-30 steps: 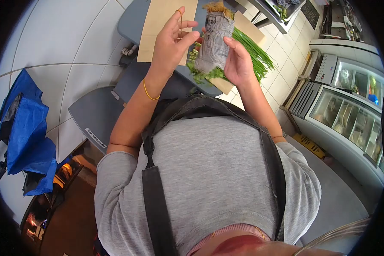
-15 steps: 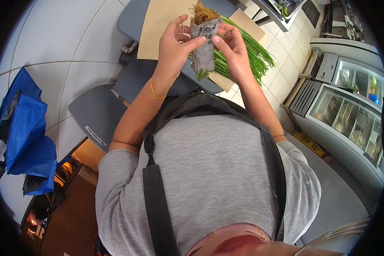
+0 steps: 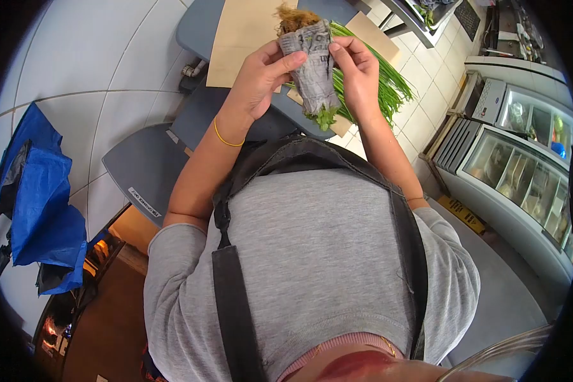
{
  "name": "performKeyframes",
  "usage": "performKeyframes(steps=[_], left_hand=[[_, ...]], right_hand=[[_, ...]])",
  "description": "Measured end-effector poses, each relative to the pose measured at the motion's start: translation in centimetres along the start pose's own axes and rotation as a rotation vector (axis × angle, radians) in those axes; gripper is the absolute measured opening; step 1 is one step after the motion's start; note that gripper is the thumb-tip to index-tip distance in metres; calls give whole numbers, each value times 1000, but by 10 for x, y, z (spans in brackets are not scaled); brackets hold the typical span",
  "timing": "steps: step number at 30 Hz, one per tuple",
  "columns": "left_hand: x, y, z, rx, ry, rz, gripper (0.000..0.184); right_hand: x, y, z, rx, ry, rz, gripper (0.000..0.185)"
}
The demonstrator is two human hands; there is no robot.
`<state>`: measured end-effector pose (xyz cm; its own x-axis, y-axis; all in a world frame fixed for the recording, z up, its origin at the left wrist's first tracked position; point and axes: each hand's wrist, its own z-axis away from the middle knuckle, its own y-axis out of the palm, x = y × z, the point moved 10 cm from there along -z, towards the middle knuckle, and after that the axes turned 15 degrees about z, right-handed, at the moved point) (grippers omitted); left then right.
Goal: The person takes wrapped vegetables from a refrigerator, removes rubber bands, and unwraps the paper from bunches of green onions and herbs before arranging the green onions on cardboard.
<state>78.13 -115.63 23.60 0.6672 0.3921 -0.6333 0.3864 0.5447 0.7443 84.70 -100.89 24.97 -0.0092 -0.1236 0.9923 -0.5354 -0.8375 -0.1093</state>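
Observation:
A bundle wrapped in grey newspaper (image 3: 314, 79) hangs between my hands, with brown roots (image 3: 297, 21) out of its top and green leaves (image 3: 325, 116) out of its lower end. My left hand (image 3: 261, 75) grips its left side, thumb across the paper. The fingertips of my right hand (image 3: 358, 71) pinch the paper's upper right edge. Behind my right hand lie long green stalks (image 3: 391, 86) on cardboard (image 3: 239, 41) over a grey table.
A blue bag (image 3: 44, 204) hangs on the tiled wall at left. Grey chair (image 3: 137, 169) stands beside the table. At right is a glass-topped refrigerated case (image 3: 522, 181); a metal sink unit (image 3: 414, 22) stands at the top.
The bundle has tilted, its root end now to the left and its leafy end to the right. My left hand has closed around it, and my right hand has moved up to its edge.

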Motion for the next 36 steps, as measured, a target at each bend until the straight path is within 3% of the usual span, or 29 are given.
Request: performKeyframes(steps=[2, 5, 9, 11, 14, 19, 23, 26, 28, 31, 36], left_hand=[[2, -4, -1, 2, -30, 91, 38], [-1, -12, -4, -29, -16, 96, 39], [-15, -9, -4, -63, 198, -158, 47], [-25, -1, 0, -83, 280, -271, 55], [-28, -1, 2, -64, 268, -228, 60], [-17, -15, -2, -23, 111, 20, 52], [1, -26, -3, -12, -83, 282, 43], [4, -27, -3, -31, -112, 348, 39], [-2, -29, -3, -52, 11, 203, 38], [-9, -23, -2, -57, 135, 96, 38], [-12, -23, -2, -34, 89, 143, 36]], right_hand=[[-7, 6, -3, 62, 150, -199, 16], [-10, 9, -7, 92, 194, -212, 18], [20, 25, -1, 82, -49, 163, 35], [23, 27, -2, 85, -36, 119, 38], [13, 27, -10, 102, 0, -27, 31], [-2, 24, -12, 132, 73, -158, 19], [-15, 26, -11, 169, 193, -350, 21], [-14, 28, -6, 187, 331, -418, 30], [-5, 27, -3, 135, 329, -382, 38], [2, 30, 1, 215, 125, 126, 47], [-14, 27, -1, 361, 184, -156, 38]])
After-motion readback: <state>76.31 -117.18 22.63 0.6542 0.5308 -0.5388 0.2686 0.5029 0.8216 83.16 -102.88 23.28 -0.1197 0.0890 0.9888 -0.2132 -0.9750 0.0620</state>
